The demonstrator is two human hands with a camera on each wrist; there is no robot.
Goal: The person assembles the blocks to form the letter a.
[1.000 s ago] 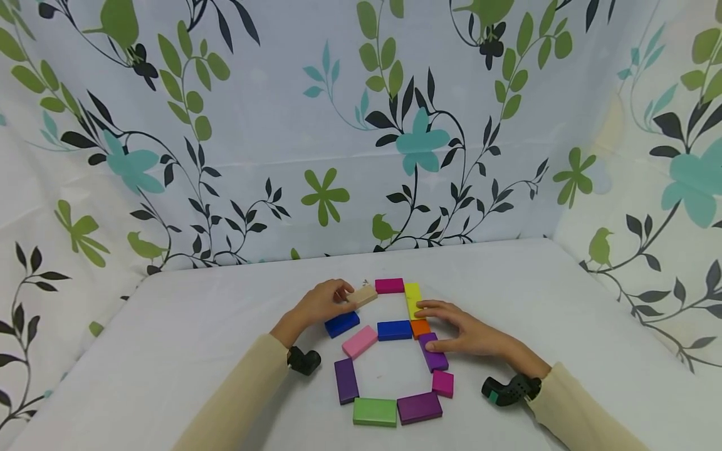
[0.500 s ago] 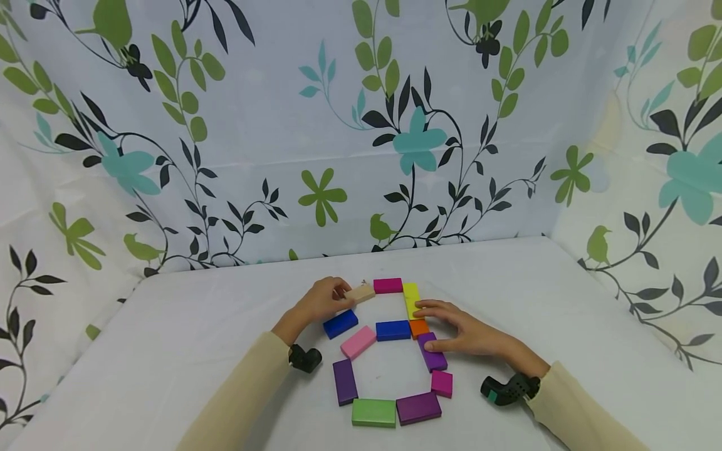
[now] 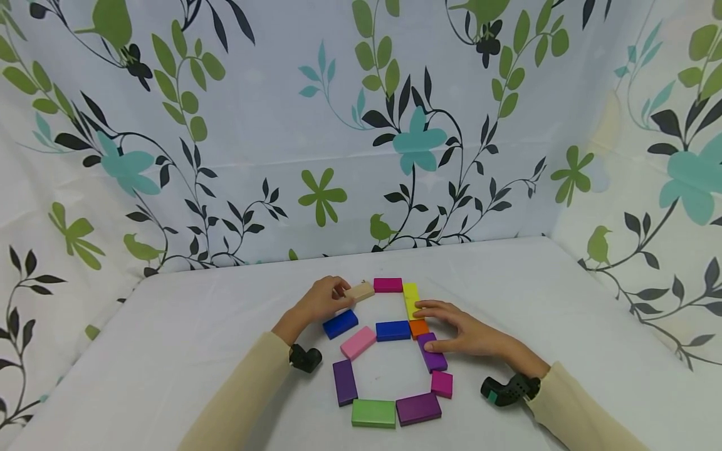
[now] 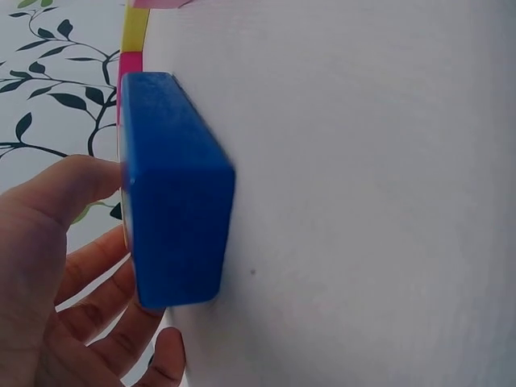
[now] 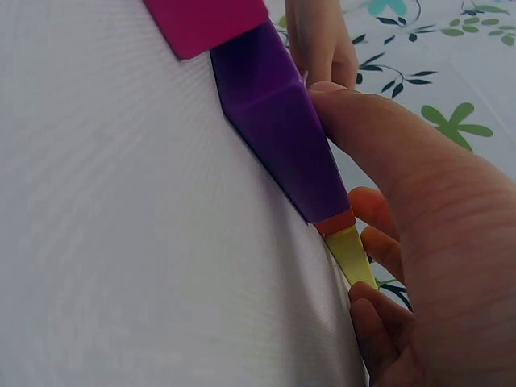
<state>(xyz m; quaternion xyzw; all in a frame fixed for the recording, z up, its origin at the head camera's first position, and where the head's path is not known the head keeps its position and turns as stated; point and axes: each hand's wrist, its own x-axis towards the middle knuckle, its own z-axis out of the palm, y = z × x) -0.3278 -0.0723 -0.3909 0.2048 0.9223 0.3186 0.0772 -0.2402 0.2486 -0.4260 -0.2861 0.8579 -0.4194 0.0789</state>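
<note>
My left hand pinches a plain wooden block between thumb and fingers, at the far left of a ring of coloured blocks. Close to its right end lies a magenta block. Just below that hand sits a blue block, which fills the middle of the left wrist view and hides the wooden one there. My right hand is spread along the ring's right side. Its thumb rests on a purple block, while its fingertips touch a yellow block. An orange block lies between those two.
A second blue block crosses the ring's middle, beside a pink block. Lower down are a dark purple block, a green block, a plum block and a small magenta block. A patterned curtain hangs behind the white tabletop.
The wooden block has been nudged slightly away from the person, with the left hand still gripping it. The right hand stays where it was on the purple and yellow blocks.
</note>
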